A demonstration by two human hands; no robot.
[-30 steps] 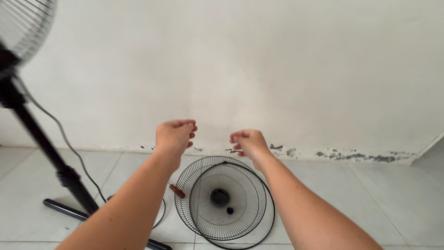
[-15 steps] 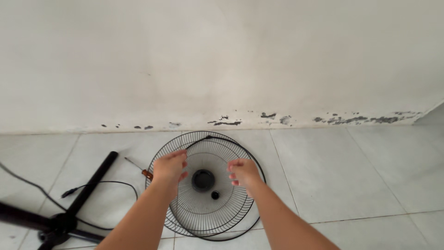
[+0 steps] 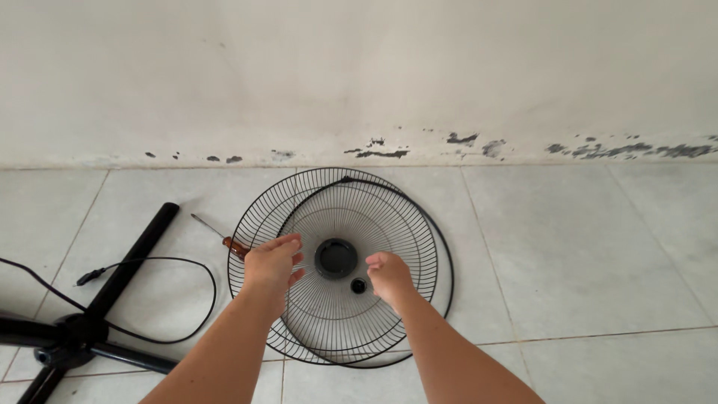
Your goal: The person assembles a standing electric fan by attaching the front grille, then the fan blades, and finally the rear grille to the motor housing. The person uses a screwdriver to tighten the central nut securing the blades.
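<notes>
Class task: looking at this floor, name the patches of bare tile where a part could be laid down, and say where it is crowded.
Bare tile lies right of the fan grille, out to the wall. A smaller patch sits between the grille's far rim and the wall. Crowded: left of the grille, with the screwdriver, cable and stand base. Left hand and right hand cover the grille.

Both hands, left (image 3: pixel 273 263) and right (image 3: pixel 389 275), have dropped lower over the fan guard (image 3: pixel 336 262).

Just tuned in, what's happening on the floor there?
A person reaches both bare hands down over a black wire fan grille lying flat on the tiled floor. The left hand and right hand hover open above it, either side of the centre hub. A screwdriver lies beside the grille, with the fan stand base further left.
</notes>
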